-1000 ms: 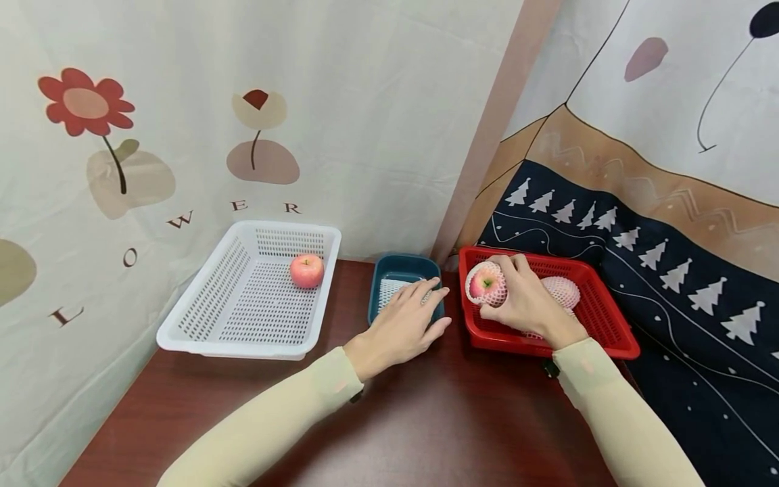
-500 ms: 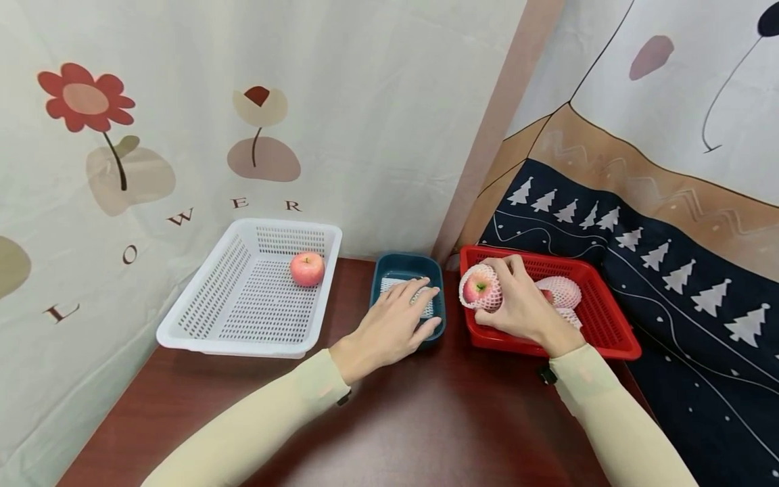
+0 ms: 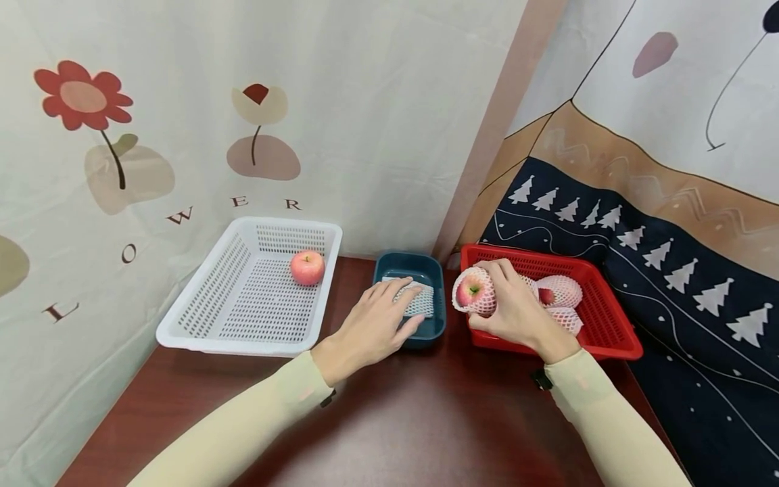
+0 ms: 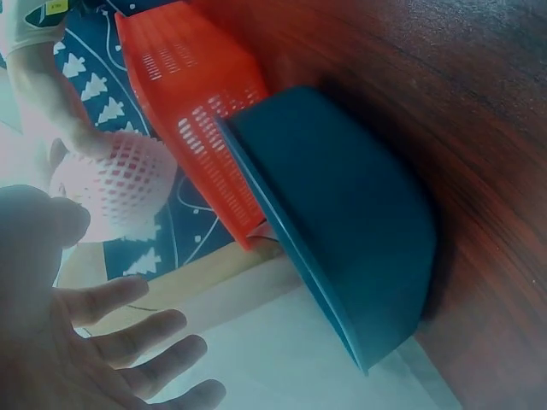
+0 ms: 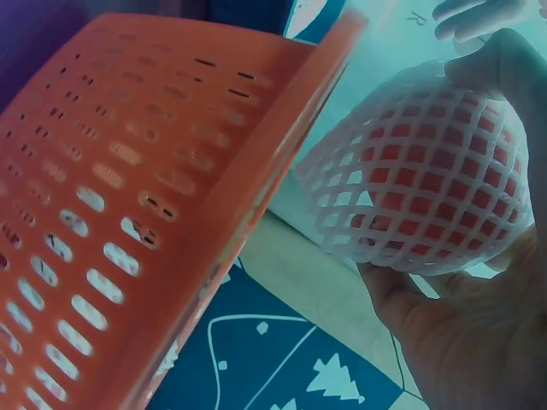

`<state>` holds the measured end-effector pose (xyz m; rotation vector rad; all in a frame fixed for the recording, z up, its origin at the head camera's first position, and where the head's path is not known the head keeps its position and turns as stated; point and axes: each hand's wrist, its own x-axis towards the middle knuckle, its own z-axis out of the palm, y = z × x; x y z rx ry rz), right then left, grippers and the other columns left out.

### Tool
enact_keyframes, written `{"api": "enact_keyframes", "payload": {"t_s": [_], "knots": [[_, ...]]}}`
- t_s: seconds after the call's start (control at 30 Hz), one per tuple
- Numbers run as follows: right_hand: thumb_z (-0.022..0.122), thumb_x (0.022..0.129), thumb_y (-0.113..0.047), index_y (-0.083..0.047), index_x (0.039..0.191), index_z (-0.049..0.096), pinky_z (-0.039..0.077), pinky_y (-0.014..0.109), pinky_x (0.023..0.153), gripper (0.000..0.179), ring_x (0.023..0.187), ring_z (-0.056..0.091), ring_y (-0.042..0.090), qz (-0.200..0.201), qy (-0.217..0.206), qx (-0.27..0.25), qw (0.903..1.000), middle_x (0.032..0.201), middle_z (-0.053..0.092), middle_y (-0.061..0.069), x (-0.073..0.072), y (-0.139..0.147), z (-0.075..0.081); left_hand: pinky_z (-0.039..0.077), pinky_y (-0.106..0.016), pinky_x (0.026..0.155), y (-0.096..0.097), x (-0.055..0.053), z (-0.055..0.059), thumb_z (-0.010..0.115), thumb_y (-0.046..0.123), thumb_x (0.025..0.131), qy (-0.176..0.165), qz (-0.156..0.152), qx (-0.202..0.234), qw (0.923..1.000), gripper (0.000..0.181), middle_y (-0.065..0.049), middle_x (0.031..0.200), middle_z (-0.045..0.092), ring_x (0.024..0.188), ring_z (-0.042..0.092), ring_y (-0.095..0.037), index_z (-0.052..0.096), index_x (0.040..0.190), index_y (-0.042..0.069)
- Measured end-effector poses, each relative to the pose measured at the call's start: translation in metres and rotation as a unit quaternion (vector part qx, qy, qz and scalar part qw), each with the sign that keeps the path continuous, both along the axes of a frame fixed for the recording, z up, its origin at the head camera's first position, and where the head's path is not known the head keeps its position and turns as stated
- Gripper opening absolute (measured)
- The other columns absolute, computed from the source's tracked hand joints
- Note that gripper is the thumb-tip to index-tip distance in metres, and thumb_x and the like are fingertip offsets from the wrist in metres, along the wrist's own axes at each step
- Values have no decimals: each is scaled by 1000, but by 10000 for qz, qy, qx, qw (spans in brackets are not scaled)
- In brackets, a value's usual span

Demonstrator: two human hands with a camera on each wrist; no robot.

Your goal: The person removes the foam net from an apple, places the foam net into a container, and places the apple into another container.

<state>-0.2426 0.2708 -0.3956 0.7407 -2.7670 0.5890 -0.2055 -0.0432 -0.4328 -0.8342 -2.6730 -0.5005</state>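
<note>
Gripping the apple with the right hand above the basket's left edge; could drop it by tipping its net. Further left, holding the left hand spread.

- apple: rosy red with a paler patch, whole, gripped in the curled right fingers and raised off the tabletop; its stem end looks out, bare, on the side away from those fingers.
- foam net: white, diamond-meshed, wrapped around the apple under the right fingers, one end stretching loosely past the fruit.
- loose foam sleeve: white, lying below the spread left fingers, partly hidden by them.
- teal bin: small, upright, holding the sleeve, left of the right fingers.
</note>
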Motion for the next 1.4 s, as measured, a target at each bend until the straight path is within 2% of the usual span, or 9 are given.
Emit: {"api": "enact_keyframes", "payload": {"t_s": [0.1,0.27,0.5,0.8,0.93,1.13,1.4], "knots": [[96,82,-28,-9,163,53,66,62,110,94,126,66,32,55,0,-13,10000,147,62,14,2,-1,-2,51,-66,132,-2,1,0,68,48,116,-36,4,18,10000,63,-17,174,59,159,60,-41,59,170,14],[97,82,-30,-10,164,53,68,59,107,96,126,65,30,120,-24,-50,9999,146,63,14,6,-3,-5,53,-66,129,-5,2,1,70,46,116,97,-18,116,9999,62,-16,172,62,156,62,-40,60,168,15],[95,82,-34,-13,168,52,69,57,105,99,129,64,29,195,-65,-52,9998,151,64,13,11,-9,-5,57,-65,126,-11,5,1,72,44,115,146,-29,232,9996,60,-15,170,63,155,64,-39,61,168,16],[97,82,-32,-15,170,50,71,54,102,102,131,64,27,330,-94,-113,9993,152,64,11,19,-19,-4,62,-63,120,-18,8,3,79,37,112,448,-164,532,9974,57,-16,164,68,150,68,-38,67,162,13],[99,82,-33,-15,171,50,72,53,103,103,131,65,27,434,-94,-135,9989,152,64,12,23,-25,-3,62,-63,119,-20,11,4,78,39,112,493,-191,559,9970,57,-16,165,68,150,68,-38,67,162,14],[99,84,-34,-14,171,50,72,50,104,102,130,66,25,587,-124,-140,9981,152,65,11,31,-32,-7,64,-62,113,-26,16,2,77,39,112,743,-199,588,9953,54,-16,162,70,145,70,-37,69,159,14],[98,83,-37,-17,170,51,71,45,103,101,130,64,21,796,-39,-83,9968,149,66,6,43,-41,-14,63,-61,115,-37,21,-2,77,40,112,584,-53,585,9966,53,-14,163,69,147,69,-36,70,159,15]]}}
